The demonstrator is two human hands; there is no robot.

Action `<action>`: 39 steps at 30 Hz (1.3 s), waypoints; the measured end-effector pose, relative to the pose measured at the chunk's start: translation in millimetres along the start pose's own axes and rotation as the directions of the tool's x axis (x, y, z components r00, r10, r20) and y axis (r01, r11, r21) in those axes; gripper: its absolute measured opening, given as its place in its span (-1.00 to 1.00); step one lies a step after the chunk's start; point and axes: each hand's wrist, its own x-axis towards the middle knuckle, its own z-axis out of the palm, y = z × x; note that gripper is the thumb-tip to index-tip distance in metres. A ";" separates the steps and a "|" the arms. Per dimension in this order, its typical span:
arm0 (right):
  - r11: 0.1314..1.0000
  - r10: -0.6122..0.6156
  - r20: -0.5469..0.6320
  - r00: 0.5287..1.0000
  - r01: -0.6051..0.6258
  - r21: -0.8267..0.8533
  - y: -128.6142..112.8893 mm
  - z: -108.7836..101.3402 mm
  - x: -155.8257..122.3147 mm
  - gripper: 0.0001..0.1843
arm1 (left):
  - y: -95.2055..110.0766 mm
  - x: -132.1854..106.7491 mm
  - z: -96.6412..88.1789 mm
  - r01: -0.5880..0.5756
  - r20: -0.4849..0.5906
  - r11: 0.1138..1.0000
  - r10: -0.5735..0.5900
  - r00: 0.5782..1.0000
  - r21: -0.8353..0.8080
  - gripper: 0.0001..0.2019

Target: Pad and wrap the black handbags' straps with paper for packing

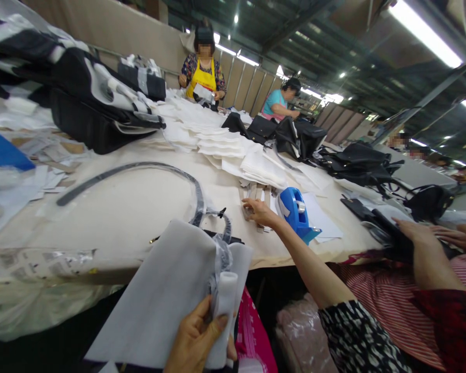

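White padding sheet (159,295) wraps a black handbag (223,240), its plastic-sleeved handle (151,167) trailing across the surface (120,217). Your left hand (196,339) has its fingers closed around a rolled foam strip (226,295), apparently keeping the wrap snug. Your right hand (258,211) rests with fingers open on paper strips (252,199), a blue tape dispenser (295,212) within easy reach.

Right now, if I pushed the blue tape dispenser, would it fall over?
The blue tape dispenser probably won't tip easily, since its base looks broad and flat. It seems to rest on white paper, so it might skid along with the sheet. Its plastic body looks fairly hard, not floppy.
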 end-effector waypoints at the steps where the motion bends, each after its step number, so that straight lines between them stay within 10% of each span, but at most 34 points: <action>1: 1.000 -0.004 -0.003 1.000 0.004 -0.001 0.0 0.2 0.0 -0.27 | 0.4 -0.3 0.2 0.001 0.000 1.000 -0.001 1.000 0.000 -0.41; 27: 0.999 -0.025 -0.074 0.997 0.027 0.030 7.0 7.3 -0.1 -0.27 | -0.8 0.2 -1.1 0.024 -0.003 1.000 -0.024 1.000 0.013 -0.41; 34: 0.999 0.026 -0.256 0.966 -0.019 0.029 3.8 10.8 -0.5 -0.52 | -2.5 1.0 -1.1 0.017 -0.010 1.000 -0.017 1.000 0.007 -0.42; 39: 0.991 0.122 -0.499 0.858 -0.135 0.010 -15.1 8.3 -19.7 -0.56 | 0.9 -1.1 0.4 0.019 -0.016 1.000 -0.018 1.000 0.016 -0.44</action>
